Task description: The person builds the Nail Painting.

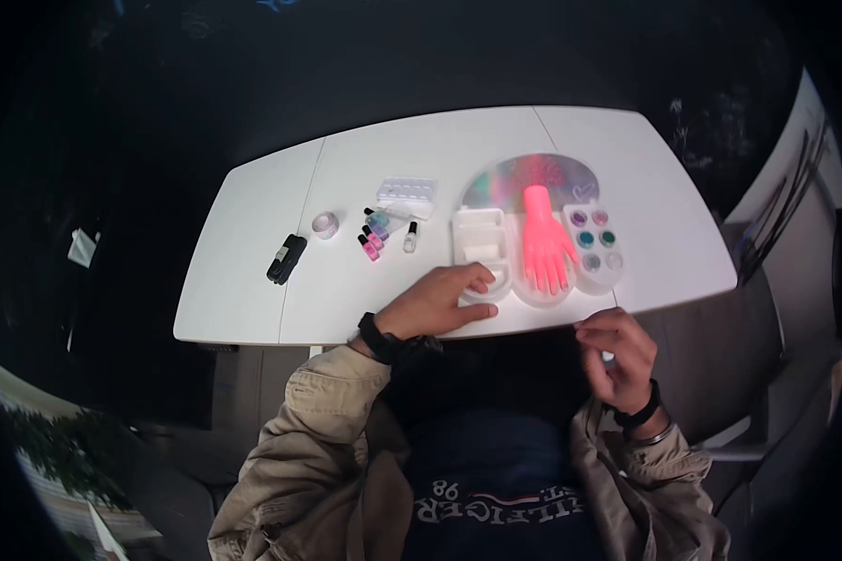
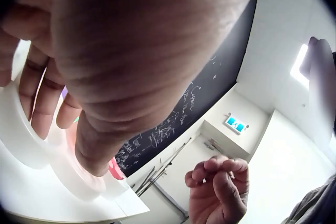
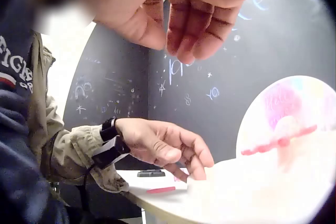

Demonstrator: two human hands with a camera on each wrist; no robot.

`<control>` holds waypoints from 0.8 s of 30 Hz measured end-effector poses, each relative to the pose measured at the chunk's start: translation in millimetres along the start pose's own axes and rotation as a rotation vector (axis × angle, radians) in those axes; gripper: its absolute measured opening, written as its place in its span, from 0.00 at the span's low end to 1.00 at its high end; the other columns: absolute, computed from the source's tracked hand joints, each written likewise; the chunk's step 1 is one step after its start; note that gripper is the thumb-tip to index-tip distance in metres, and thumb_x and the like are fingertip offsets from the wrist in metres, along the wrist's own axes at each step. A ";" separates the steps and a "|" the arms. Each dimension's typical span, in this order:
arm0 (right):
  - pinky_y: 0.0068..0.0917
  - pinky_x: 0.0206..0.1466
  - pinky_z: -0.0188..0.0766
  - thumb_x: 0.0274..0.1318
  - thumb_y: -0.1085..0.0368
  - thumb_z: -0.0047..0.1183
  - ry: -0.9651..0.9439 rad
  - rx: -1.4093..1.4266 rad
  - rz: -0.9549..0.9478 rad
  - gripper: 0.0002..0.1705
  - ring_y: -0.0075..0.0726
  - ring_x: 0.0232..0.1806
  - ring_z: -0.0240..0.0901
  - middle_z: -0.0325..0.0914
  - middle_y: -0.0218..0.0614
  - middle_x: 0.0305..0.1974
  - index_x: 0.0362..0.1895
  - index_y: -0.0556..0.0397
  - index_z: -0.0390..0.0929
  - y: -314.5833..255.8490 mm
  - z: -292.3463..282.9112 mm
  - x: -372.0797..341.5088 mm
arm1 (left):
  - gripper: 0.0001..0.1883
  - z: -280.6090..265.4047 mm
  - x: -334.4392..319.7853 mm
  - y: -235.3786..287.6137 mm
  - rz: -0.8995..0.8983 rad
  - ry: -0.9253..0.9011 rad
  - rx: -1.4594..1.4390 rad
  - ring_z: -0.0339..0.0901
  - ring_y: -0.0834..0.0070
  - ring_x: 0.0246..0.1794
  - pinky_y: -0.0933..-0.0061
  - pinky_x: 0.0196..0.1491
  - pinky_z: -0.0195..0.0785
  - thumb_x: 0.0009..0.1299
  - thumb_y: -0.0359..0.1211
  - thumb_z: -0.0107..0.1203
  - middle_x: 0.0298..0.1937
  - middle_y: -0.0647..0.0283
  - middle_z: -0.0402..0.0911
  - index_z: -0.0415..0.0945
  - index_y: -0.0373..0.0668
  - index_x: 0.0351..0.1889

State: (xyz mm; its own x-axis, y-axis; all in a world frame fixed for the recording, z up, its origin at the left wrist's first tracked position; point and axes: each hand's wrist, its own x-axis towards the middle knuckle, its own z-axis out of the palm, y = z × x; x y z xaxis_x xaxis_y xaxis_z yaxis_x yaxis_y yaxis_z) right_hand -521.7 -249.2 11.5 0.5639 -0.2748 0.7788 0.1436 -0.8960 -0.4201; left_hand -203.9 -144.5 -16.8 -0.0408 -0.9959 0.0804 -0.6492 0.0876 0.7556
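Inside white lobed plastic tray [image 1: 480, 237], pink hand-shaped model [image 1: 544, 238], with round multicoloured glitter pots [image 1: 586, 238] at three o'clock. At nine o'clock from tray, small black-capped bottles [image 1: 371, 248]; beyond, round pale-pink jar [image 1: 325, 224].

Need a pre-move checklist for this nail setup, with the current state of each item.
1. Pink model hand on the tray: ok.
2. Left hand at the tray's left section: ok.
3. Right hand fully over the table: not ok, mostly past the near edge.
4. Right fingers empty: cannot tell, small white spot between them.
5. Clear bottle capped: ok.
6. Lids on the colored pots: cannot tell.
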 end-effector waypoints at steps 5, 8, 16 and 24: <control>0.35 0.40 0.84 0.50 0.86 0.61 0.122 0.020 -0.019 0.16 0.44 0.38 0.89 0.89 0.43 0.42 0.42 0.59 0.87 3.8 -3.8 -18.8 | 0.15 -27.4 1.2 15.2 -0.112 0.207 -0.019 0.85 0.78 0.56 0.70 0.62 0.79 0.80 0.30 0.70 0.58 0.66 0.89 0.84 0.41 0.62; 0.34 0.36 0.81 0.52 0.84 0.62 0.129 0.084 -0.027 0.14 0.41 0.36 0.87 0.88 0.40 0.42 0.42 0.56 0.87 14.9 -0.7 -16.9 | 0.12 -65.6 2.6 2.2 -0.210 0.366 -0.083 0.84 0.81 0.53 0.74 0.59 0.79 0.82 0.25 0.64 0.54 0.68 0.90 0.85 0.40 0.61; 0.33 0.33 0.81 0.53 0.82 0.63 0.149 0.141 -0.019 0.14 0.39 0.33 0.87 0.88 0.35 0.42 0.42 0.53 0.87 30.5 3.5 -18.2 | 0.14 -151.3 48.8 -104.4 -0.368 0.529 0.090 0.84 0.77 0.48 0.71 0.53 0.78 0.80 0.29 0.66 0.52 0.65 0.90 0.85 0.40 0.61; 0.33 0.33 0.83 0.50 0.78 0.65 0.084 0.114 -0.070 0.12 0.39 0.33 0.87 0.87 0.32 0.41 0.40 0.51 0.88 42.0 11.0 -20.7 | 0.40 -144.4 97.3 -108.2 -0.506 0.149 0.423 0.84 0.51 0.69 0.53 0.71 0.77 0.72 0.56 0.75 0.71 0.43 0.84 0.79 0.41 0.73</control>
State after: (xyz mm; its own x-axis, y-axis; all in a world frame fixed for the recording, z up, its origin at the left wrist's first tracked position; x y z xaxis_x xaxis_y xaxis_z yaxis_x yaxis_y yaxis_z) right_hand -518.4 -277.4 -27.4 0.4799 -0.2460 0.8421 0.2740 -0.8698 -0.4103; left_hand -27.9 -247.8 3.2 0.4317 -0.8959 -0.1045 -0.8035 -0.4346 0.4068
